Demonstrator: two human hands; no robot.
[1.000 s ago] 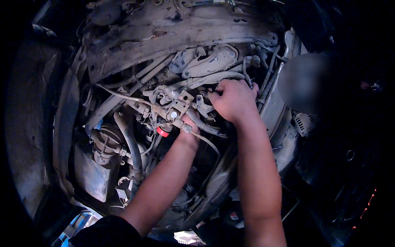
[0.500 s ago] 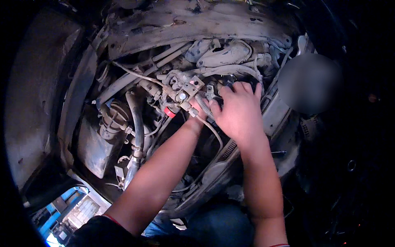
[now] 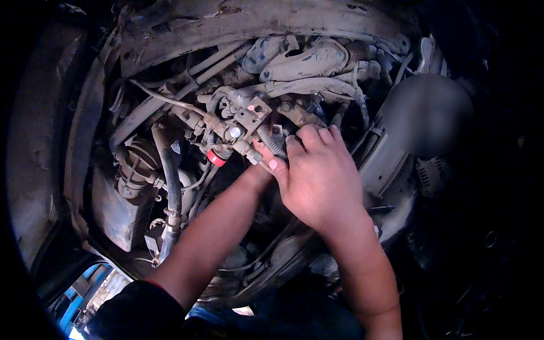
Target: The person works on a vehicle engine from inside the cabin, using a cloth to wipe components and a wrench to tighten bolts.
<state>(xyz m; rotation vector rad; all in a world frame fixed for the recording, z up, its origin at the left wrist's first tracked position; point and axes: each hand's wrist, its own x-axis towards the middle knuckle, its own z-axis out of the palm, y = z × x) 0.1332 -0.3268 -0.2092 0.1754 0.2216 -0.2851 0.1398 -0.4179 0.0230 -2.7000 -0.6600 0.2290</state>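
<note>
My left hand point(image 3: 263, 152) reaches up from below behind a dusty fitting assembly with a holed metal bracket point(image 3: 252, 110), a silver bolt head point(image 3: 235, 132) and a red cap point(image 3: 216, 157); its fingers are hidden. My right hand point(image 3: 316, 173) is curled over the lower right of that assembly. Its thumb lies at a thin pipe point(image 3: 263, 163) beside a corrugated hose point(image 3: 268, 139). What its fingertips grip is hidden.
A grimy metal panel point(image 3: 266, 22) crosses the top above hoses and tubes point(image 3: 306, 88). A ribbed housing point(image 3: 137, 167) and a thick hose point(image 3: 167, 198) are at left. A small tool-like rod point(image 3: 382, 207) lies at right. Blue metalwork point(image 3: 76, 300) shows at lower left.
My right hand has moved down from the upper hoses toward the corrugated hose and thin pipe, uncovering parts above it. My left hand stays behind the assembly. The view has shifted slightly.
</note>
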